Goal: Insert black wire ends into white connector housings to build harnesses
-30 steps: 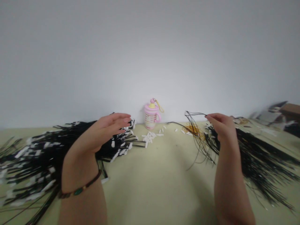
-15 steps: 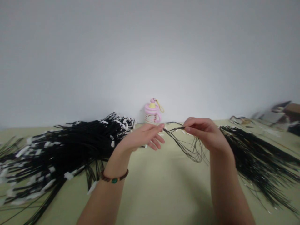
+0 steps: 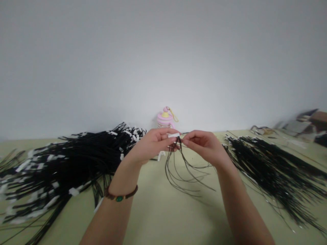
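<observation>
Thin black cords (image 3: 188, 165) hang in loose loops between my two hands above the table. A white strip (image 3: 174, 135), like a paper tag or tape, lies across their upper end. My left hand (image 3: 149, 146) pinches the strip and cord ends between thumb and fingers. Close on the right, my right hand (image 3: 205, 146) is closed in a pinch by the same cord ends. Its fingertips seem to touch the cords, but the exact grip is too small to make out. A bracelet with a green stone (image 3: 119, 198) circles my left wrist.
A large heap of black cords with white tags (image 3: 84, 160) covers the table's left side. Untagged black cords (image 3: 270, 166) lie spread at right. Behind my hands stands a pink toy cup (image 3: 164, 119) against the wall. Boxes and clutter (image 3: 304, 126) sit far right.
My right hand has moved left to meet my left hand. The left hand, with fingers spread before, has closed on the cord ends, and a white strip now shows there. The cords hang lower.
</observation>
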Motion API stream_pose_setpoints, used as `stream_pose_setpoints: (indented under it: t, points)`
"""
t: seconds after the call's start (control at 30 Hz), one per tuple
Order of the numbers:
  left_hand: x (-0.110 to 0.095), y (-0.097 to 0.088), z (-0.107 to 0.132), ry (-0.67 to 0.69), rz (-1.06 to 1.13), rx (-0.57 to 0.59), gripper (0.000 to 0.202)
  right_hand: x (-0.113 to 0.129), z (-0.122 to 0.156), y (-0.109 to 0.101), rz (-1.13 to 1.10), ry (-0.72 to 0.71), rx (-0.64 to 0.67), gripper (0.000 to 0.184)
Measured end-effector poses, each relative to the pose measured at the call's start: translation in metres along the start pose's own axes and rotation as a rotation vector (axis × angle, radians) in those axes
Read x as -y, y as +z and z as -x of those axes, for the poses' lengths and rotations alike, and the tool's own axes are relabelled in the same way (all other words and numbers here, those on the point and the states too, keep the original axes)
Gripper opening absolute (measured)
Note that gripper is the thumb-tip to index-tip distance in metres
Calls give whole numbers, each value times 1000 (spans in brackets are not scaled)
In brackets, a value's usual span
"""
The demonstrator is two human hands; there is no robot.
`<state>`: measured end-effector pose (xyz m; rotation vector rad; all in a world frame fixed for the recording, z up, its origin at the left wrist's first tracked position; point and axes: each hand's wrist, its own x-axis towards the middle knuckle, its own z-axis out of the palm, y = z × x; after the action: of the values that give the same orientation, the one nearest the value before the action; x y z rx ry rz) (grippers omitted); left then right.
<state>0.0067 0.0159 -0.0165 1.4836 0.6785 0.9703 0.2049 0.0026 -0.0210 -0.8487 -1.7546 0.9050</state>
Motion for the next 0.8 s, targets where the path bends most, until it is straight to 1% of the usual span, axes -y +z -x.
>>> stream_pose_setpoints:
  t: [0.07,0.17,0.23,0.27,0.33,0.4,0.5,0.63,0.7,0.8]
  points:
    - [-3,-1,3,36,-67,0,31,-2,-2,4,-33,-3,-63,21]
    - [-5,-3,5,92,-212,-6,28,-2,-4,8,-34,3,-110,20]
    - [-6,-3,6,102,-296,-7,27,-2,-5,10,-22,8,-110,19]
    - [-7,-3,6,97,-322,-11,28,-2,-6,11,-26,11,-91,19]
    - [-8,-1,7,81,-320,-20,28,-1,-7,14,-74,17,-33,19]
    - [-10,2,7,75,-265,-13,25,0,-7,17,-177,32,3,23]
    - [-12,5,7,80,-203,5,19,0,-8,22,-368,89,-4,23]
    - [-14,2,8,113,-269,23,19,-4,-9,28,-553,153,-30,24]
    - [-14,1,8,141,-329,36,20,-5,-9,29,-583,148,-44,24]
    - [-15,1,9,151,-373,75,26,-5,-8,29,-539,76,-44,26]
